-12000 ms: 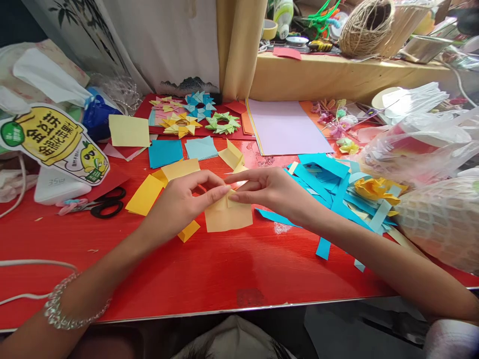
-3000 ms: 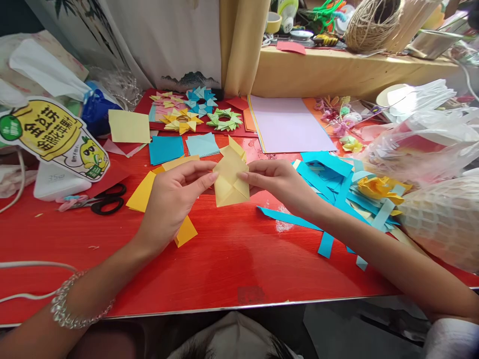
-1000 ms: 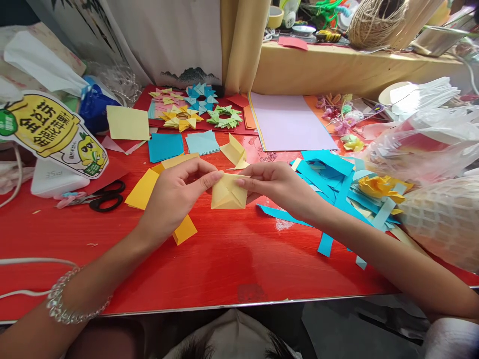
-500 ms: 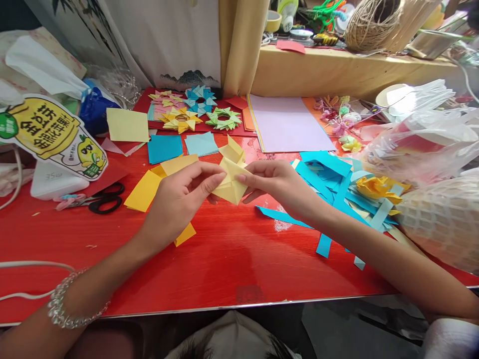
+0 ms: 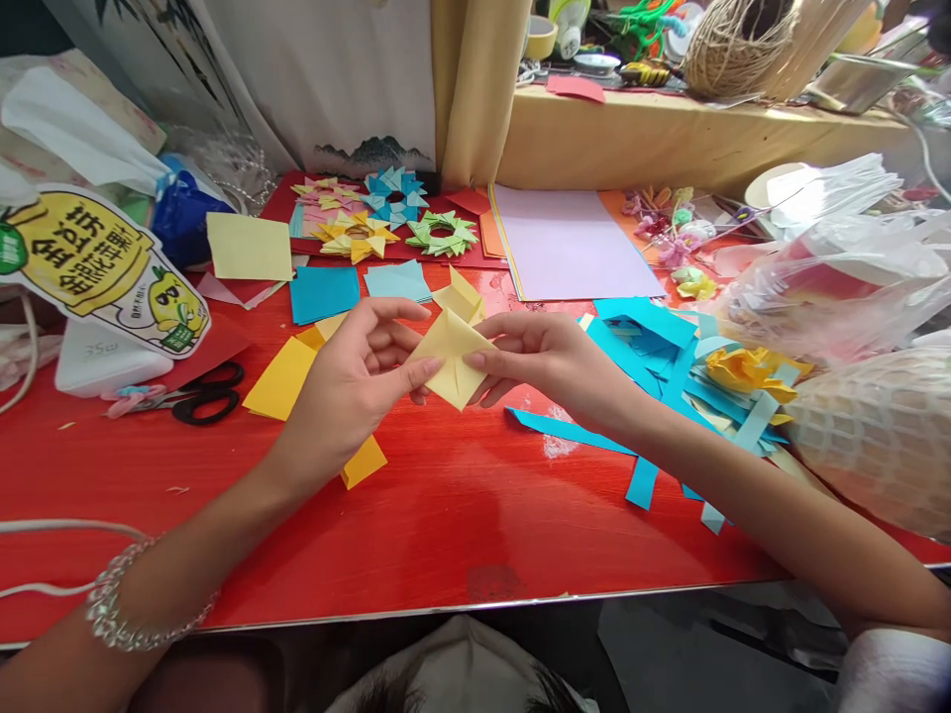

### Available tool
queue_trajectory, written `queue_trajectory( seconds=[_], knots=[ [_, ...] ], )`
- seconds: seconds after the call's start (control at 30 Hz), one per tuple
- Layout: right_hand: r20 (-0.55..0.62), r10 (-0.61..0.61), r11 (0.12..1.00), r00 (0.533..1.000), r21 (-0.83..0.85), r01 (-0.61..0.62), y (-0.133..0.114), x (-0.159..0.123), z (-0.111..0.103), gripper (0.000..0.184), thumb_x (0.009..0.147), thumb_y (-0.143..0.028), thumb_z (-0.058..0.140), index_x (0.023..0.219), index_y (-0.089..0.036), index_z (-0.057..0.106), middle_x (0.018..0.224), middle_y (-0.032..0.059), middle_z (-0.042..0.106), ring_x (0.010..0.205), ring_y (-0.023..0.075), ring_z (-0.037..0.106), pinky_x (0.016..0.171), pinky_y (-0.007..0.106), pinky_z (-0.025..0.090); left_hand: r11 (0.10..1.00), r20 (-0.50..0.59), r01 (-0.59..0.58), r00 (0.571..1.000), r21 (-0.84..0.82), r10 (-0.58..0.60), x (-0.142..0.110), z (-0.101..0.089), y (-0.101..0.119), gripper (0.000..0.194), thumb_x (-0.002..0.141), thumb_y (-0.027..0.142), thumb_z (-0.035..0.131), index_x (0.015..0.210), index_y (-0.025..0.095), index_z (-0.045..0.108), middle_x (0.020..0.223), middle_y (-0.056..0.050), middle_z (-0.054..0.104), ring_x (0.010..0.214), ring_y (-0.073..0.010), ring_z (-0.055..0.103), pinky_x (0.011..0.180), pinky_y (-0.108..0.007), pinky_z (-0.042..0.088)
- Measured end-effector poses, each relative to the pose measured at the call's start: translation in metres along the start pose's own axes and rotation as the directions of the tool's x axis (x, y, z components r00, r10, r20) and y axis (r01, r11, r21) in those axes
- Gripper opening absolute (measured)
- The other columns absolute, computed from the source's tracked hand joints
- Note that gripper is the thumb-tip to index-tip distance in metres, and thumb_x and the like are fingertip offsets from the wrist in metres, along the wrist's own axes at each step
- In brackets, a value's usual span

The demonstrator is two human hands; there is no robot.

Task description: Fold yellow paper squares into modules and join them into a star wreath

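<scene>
A pale yellow folded paper [image 5: 455,361], turned corner-down like a diamond, is held up over the red table. My left hand [image 5: 368,366] pinches its left side between thumb and fingers. On the right side, my right hand [image 5: 531,361] grips it with the thumb on top. Just behind it lies another pale yellow folded piece [image 5: 459,295]. Yellow-orange paper squares [image 5: 280,381] lie to the left, partly covered by my left hand. A small orange folded piece [image 5: 366,461] sits below my left wrist.
Blue paper strips [image 5: 646,342] are heaped to the right. Black-handled scissors [image 5: 208,396] lie at left. Several folded paper rings [image 5: 357,236] stand at the back, beside lilac sheets [image 5: 572,243]. Blue squares [image 5: 325,294] lie before them. A netted bag [image 5: 877,436] is far right.
Twelve seconds ago the paper was a wider sheet low on the table. It has since been folded smaller, lifted and turned from a square-on position to a diamond. Both hands stay on it.
</scene>
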State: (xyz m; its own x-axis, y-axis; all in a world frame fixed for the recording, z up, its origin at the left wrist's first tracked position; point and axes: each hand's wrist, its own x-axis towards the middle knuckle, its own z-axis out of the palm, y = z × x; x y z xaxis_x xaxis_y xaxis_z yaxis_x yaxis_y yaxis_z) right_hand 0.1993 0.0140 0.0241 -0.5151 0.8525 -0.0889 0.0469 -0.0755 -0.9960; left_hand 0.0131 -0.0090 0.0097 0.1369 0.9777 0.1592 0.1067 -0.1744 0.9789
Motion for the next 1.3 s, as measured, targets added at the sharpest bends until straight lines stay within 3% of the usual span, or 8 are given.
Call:
queue_trajectory(
  seconds=[0.17, 0.53, 0.7, 0.8, 0.93, 1.07, 1.17, 1.3],
  knots=[
    [0.023, -0.085, 0.985, 0.996, 0.151, 0.08, 0.009, 0.002, -0.003, 0.012, 0.083, -0.019, 0.06, 0.094, -0.016, 0.061, 0.069, -0.0008, 0.068, 0.061, 0.0106, 0.068, 0.064, 0.022, 0.059, 0.998, 0.039, 0.038, 0.999, -0.054, -0.036, 0.001, -0.002, -0.002, 0.013, 0.078, 0.022, 0.067, 0.091, 0.02, 0.065, 0.089, -0.001, 0.065, 0.073, -0.0119, 0.061, 0.059, -0.02, 0.052],
    [0.055, -0.101, 0.932, 0.993, 0.354, 0.075, 0.016, 0.005, -0.007, 0.018, 0.084, -0.013, 0.054, 0.085, -0.018, 0.072, 0.082, 0.0013, 0.073, 0.08, 0.0108, 0.07, 0.078, 0.02, 0.057, 0.975, -0.091, -0.007, 0.996, -0.223, -0.013, 0.0, -0.002, -0.001, 0.015, 0.077, 0.012, 0.061, 0.072, 0.021, 0.071, 0.071, 0.002, 0.064, 0.061, -0.0084, 0.06, 0.064, -0.02, 0.052],
    [0.048, -0.104, 0.953, 0.993, 0.292, 0.086, 0.013, 0.005, -0.005, 0.022, 0.081, -0.009, 0.05, 0.082, -0.014, 0.072, 0.079, 0.0026, 0.072, 0.08, 0.0126, 0.07, 0.081, 0.025, 0.056, 0.993, -0.103, -0.075, 0.992, -0.089, 0.066, -0.003, -0.002, 0.0, 0.019, 0.082, 0.014, 0.054, 0.078, 0.022, 0.071, 0.082, 0.0, 0.064, 0.073, -0.0129, 0.061, 0.07, -0.025, 0.052],
    [0.051, -0.063, 0.977, 0.997, 0.209, 0.051, 0.011, 0.005, -0.004, 0.015, 0.081, -0.015, 0.054, 0.078, -0.013, 0.069, 0.083, 0.0048, 0.072, 0.082, 0.0157, 0.069, 0.083, 0.031, 0.055, 0.998, -0.083, -0.064, 0.994, 0.027, 0.066, -0.002, -0.002, -0.001, 0.012, 0.08, 0.02, 0.06, 0.09, 0.022, 0.067, 0.085, 0.0, 0.062, 0.069, -0.0114, 0.06, 0.068, -0.024, 0.051],
    [0.04, -0.006, 1.0, 0.999, 0.016, 0.005, 0.01, 0.004, 0.0, 0.017, 0.08, -0.03, 0.062, 0.075, -0.014, 0.056, 0.084, 0.0064, 0.069, 0.084, 0.0173, 0.067, 0.08, 0.034, 0.054, 0.986, -0.08, -0.058, 0.994, 0.158, 0.071, 0.0, -0.003, -0.002, 0.031, 0.08, 0.022, 0.063, 0.109, 0.025, 0.056, 0.078, 0.002, 0.058, 0.067, -0.0113, 0.057, 0.065, -0.024, 0.048],
    [0.022, -0.026, 0.985, 0.999, -0.169, 0.029, 0.012, 0.001, 0.003, 0.028, 0.078, -0.037, 0.065, 0.09, -0.019, 0.048, 0.084, 0.0025, 0.066, 0.078, 0.0139, 0.064, 0.069, 0.028, 0.052, 0.945, 0.059, -0.066, 0.997, 0.321, 0.05, -0.001, -0.004, -0.001, 0.018, 0.086, 0.027, 0.054, 0.103, 0.025, 0.058, 0.082, 0.0, 0.057, 0.076, -0.0136, 0.056, 0.066, -0.024, 0.046],
    [0.112, -0.01, 0.934, 0.994, -0.355, 0.049, 0.014, -0.001, 0.005, 0.023, 0.082, -0.039, 0.059, 0.08, -0.017, 0.051, 0.073, 0.0009, 0.061, 0.068, 0.0117, 0.06, 0.059, 0.024, 0.048, 0.894, 0.175, -0.146, 0.981, 0.424, 0.077, -0.002, -0.003, -0.001, 0.024, 0.09, 0.025, 0.047, 0.11, 0.029, 0.059, 0.086, 0.0, 0.055, 0.081, -0.013, 0.054, 0.074, -0.025, 0.045],
    [0.122, -0.036, 0.969, 0.992, -0.239, 0.064, 0.017, -0.002, 0.009, 0.022, 0.086, -0.033, 0.055, 0.073, -0.015, 0.052, 0.069, 0.0003, 0.061, 0.066, 0.0104, 0.062, 0.063, 0.024, 0.051, 0.946, 0.088, -0.101, 0.993, 0.309, 0.077, -0.001, 0.0, -0.003, 0.024, 0.084, 0.03, 0.058, 0.108, 0.025, 0.056, 0.097, -0.001, 0.055, 0.091, -0.0138, 0.054, 0.079, -0.025, 0.047]
  ],
)
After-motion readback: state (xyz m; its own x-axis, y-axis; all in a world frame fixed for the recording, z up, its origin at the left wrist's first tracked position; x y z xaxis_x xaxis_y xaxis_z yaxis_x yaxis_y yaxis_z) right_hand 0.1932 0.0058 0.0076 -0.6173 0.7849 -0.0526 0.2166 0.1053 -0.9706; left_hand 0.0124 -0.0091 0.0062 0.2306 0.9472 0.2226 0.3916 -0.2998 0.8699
